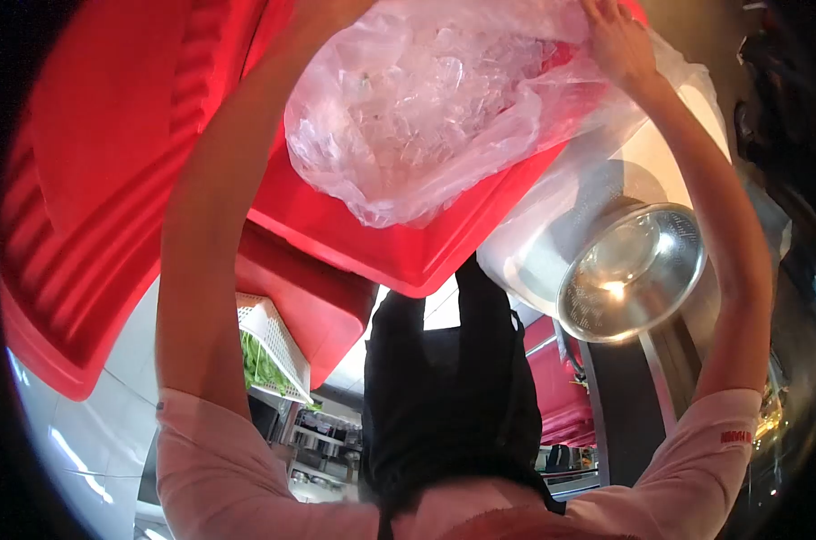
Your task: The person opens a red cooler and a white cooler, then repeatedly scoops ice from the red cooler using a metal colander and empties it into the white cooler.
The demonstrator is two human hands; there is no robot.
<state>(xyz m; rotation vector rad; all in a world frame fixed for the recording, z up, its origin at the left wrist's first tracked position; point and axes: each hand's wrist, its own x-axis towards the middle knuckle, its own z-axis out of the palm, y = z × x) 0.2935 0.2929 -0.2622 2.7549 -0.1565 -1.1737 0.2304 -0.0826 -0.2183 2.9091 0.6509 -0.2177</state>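
Observation:
A clear plastic bag full of ice lies in the open red cooler bin in front of me. My right hand is at the bag's upper right edge, its fingers bent and closed on the plastic. At the upper left of the bag is my left hand. The picture's top edge cuts it off, so its fingers are hidden and I cannot see whether it grips the plastic.
A metal colander sits tilted by a white tub under my right arm. On the left is a large ridged red lid. Below it, a white basket holds leafy greens. Metal shelving stands further back.

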